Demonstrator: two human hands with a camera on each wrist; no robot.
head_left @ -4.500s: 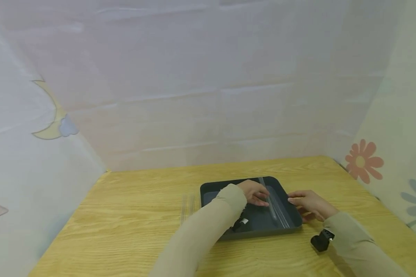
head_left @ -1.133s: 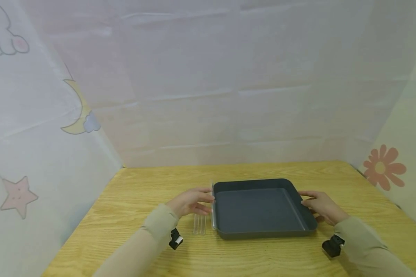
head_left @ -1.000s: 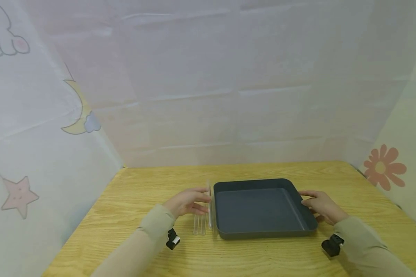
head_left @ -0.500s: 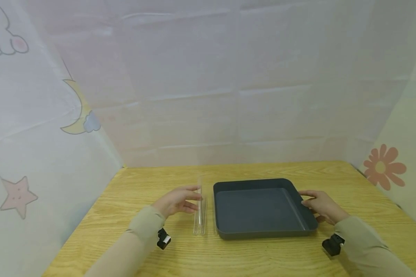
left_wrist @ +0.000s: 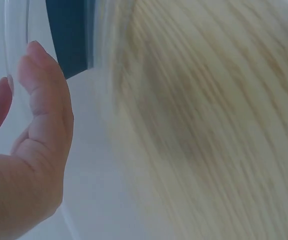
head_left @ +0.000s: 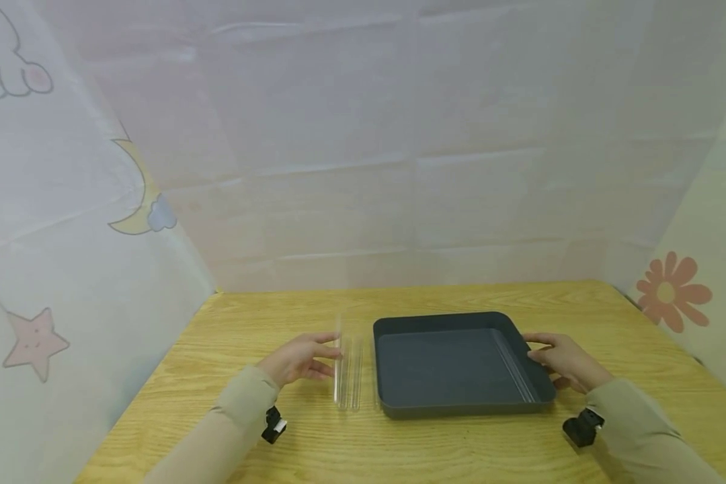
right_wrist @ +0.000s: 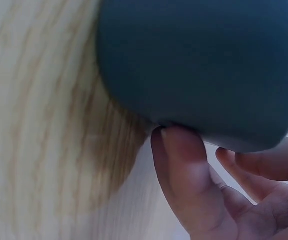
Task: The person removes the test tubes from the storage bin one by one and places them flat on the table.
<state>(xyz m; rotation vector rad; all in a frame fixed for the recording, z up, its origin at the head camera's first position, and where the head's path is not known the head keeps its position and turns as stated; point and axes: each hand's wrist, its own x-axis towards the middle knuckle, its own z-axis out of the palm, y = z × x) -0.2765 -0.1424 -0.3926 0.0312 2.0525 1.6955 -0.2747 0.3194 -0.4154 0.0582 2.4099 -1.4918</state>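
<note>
My left hand (head_left: 299, 359), left of the tray in the head view, pinches a long clear plastic tube (head_left: 337, 376) between thumb and fingers. Its tube runs past the fingertips at the upper left of the left wrist view. Right beside it, more clear tubes (head_left: 355, 376) lie side by side on the table. The dark grey rectangular tray (head_left: 448, 408) stands to their right, with clear tubes (head_left: 514, 370) lying along its inner right side. My right hand (head_left: 565, 363) holds the tray's right wall; in the right wrist view, the thumb (right_wrist: 184, 165) touches its edge.
The wood-grain table (head_left: 266, 316) runs back to a pale hanging sheet (head_left: 363, 168). Printed sheets also stand at left and right. A faint clear strip (head_left: 376, 396) shows close against the tray's left side. Black wrist cameras (head_left: 581, 428) sit under both wrists.
From inside the tray, my left hand has carried a clear tube leftward over the left rim to the tubes on the table. My right hand stays at the tray's right wall.
</note>
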